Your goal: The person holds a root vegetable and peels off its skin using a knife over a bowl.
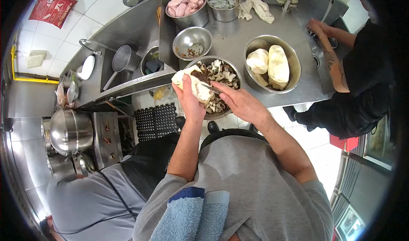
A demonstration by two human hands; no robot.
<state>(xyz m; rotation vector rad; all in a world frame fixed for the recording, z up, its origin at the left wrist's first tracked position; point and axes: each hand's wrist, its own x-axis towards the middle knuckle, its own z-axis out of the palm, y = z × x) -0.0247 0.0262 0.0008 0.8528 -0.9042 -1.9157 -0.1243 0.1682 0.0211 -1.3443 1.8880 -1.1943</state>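
Note:
My left hand is wrapped round a pale, cream-coloured root or vegetable with a dark brown patch at its upper end. In my right hand is a knife, its blade against the pale piece. Both hands are over a metal bowl full of dark and white peelings. To the right, a larger metal bowl holds two pale peeled pieces. Behind the peelings, a shallow metal bowl has brown scraps in it.
Pots of pink meat and greyish pieces stand at the back beside a cloth. A co-worker's hands are at the right sink. Another person bends at the left, near a stove.

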